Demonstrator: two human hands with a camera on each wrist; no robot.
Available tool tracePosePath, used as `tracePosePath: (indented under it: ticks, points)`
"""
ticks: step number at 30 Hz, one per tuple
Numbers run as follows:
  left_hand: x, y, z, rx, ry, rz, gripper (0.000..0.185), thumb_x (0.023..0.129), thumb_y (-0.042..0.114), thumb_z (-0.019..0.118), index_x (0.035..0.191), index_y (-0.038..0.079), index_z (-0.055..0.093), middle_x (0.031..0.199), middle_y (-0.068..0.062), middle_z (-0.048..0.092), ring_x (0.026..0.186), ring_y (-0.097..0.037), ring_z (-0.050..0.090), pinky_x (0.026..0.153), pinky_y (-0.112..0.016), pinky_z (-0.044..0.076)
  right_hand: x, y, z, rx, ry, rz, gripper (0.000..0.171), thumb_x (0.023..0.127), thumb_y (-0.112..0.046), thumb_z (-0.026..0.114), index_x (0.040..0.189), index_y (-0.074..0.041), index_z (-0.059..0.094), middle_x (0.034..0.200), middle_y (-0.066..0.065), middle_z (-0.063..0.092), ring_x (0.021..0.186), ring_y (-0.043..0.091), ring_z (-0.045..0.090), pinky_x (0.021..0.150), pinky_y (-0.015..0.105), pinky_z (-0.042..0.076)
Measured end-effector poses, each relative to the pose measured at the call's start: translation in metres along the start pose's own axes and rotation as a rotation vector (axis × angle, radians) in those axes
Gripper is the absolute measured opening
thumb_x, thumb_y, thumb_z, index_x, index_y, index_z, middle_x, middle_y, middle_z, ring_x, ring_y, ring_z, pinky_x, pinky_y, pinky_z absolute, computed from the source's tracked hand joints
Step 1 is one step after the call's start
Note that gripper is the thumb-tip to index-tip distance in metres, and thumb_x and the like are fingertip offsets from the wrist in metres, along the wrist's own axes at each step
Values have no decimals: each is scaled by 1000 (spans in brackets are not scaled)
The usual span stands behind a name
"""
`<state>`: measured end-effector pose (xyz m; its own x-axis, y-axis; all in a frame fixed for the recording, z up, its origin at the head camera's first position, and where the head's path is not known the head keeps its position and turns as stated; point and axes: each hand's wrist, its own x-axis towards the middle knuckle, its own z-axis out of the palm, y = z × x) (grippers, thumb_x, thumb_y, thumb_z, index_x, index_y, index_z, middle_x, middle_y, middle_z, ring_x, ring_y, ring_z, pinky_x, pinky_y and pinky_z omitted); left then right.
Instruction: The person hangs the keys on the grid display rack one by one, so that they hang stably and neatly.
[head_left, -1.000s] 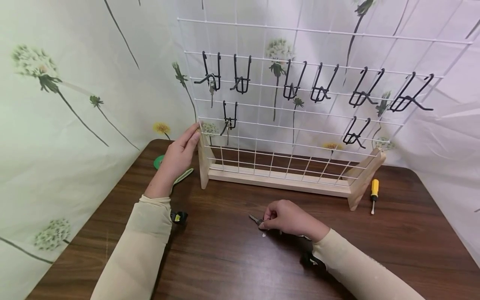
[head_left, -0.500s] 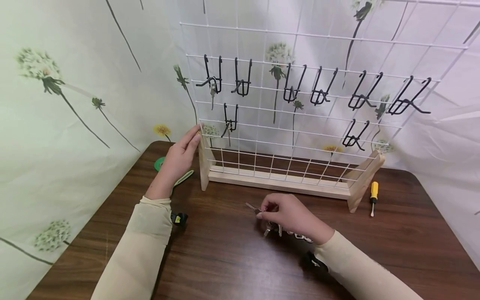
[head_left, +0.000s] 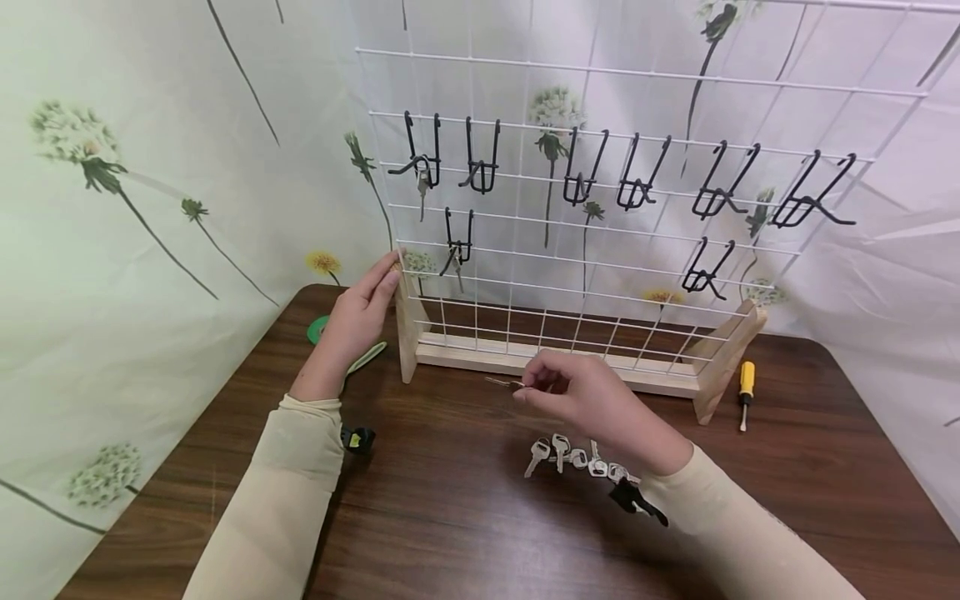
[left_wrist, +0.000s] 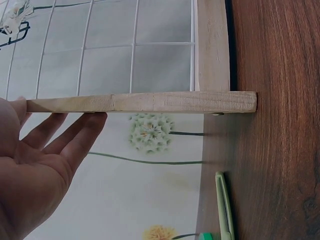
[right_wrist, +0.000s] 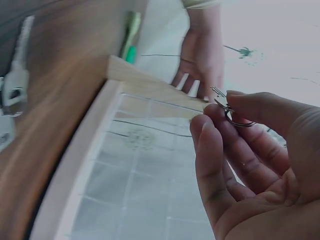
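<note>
My right hand (head_left: 585, 392) pinches a small key (head_left: 501, 382) between thumb and fingertips, above the table before the rack. The right wrist view shows a metal ring (right_wrist: 240, 124) on the pinched key. With fairly straight fingers, my left hand (head_left: 356, 312) touches the wooden side support (head_left: 407, 333) of the white wire grid rack (head_left: 570, 225). Several loose keys (head_left: 560, 450) lie on the table below my right forearm. One key (head_left: 422, 193) hangs from the upper left black hook, and another key (head_left: 457, 265) from the lower left hook.
More black hooks (head_left: 637, 187) stick out from the grid toward me. A yellow screwdriver (head_left: 746, 383) lies at the right of the rack. Left of it are a green roll (head_left: 317, 329), a pale green loop-ended item (head_left: 367, 357) and a black object (head_left: 362, 439) by my left forearm.
My right hand has lifted the key from the table and moved it up toward the rack, uncovering the loose keys. My left hand stays at the wooden support.
</note>
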<state>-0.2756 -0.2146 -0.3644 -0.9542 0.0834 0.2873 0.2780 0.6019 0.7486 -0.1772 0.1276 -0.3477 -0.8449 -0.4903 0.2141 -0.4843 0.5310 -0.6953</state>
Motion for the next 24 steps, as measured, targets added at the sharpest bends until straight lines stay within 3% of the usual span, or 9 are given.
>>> tracePosePath:
  ticks: [13,24]
  points:
    - [0,-1,0,-3,-5,-6,56,116,52,36,168,34,36,173,-8,38,160,-39,38,129,-64,34,21,-46,-25,-66,206,-220,7,96,-13,82,97,-13,74,88,-4,77,82,7,71,78,27,62]
    - [0,-3,0,0,-11,-4,56,115,53,36,168,35,35,173,-9,38,160,-41,38,128,-65,35,36,-80,-39,-6,236,-288,11,96,-13,82,107,-10,79,96,0,81,85,8,74,78,26,63]
